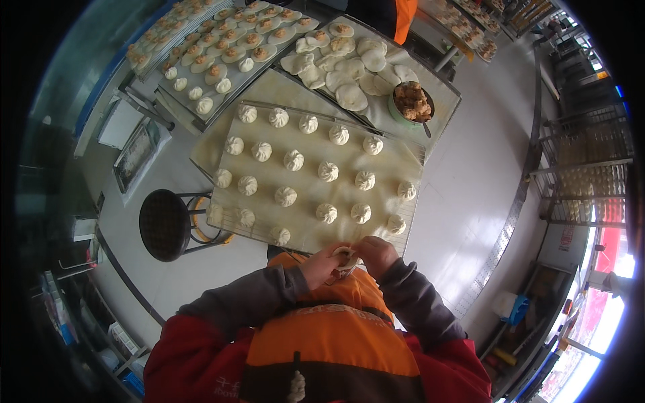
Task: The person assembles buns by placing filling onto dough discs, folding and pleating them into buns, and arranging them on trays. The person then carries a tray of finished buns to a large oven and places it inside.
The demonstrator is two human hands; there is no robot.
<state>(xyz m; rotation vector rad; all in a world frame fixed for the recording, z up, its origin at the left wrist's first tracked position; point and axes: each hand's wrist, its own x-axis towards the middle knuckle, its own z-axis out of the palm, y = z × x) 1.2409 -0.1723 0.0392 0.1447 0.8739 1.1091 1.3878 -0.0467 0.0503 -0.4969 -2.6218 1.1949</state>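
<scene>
Close to my apron, over the near edge of the tray, an unfinished bun (345, 256) with a pale dough rim and brown filling rests in my left hand (320, 267), whose fingers curl around it. From the other side my right hand (377, 256) pinches the dough rim. Ahead lies a lined wire tray (306, 190) with rows of pleated white buns (293, 160) set apart from one another. Past it, flat dough wrappers (351, 97) overlap on another surface, beside a bowl of brown filling (412, 102) with a utensil handle sticking out.
At the far left, trays (164, 86) carry wrappers topped with filling and several closed buns. A round black stool (165, 225) stands left of my tray. Racks (584, 171) line the right side. Someone in an orange garment (404, 20) is at the far edge.
</scene>
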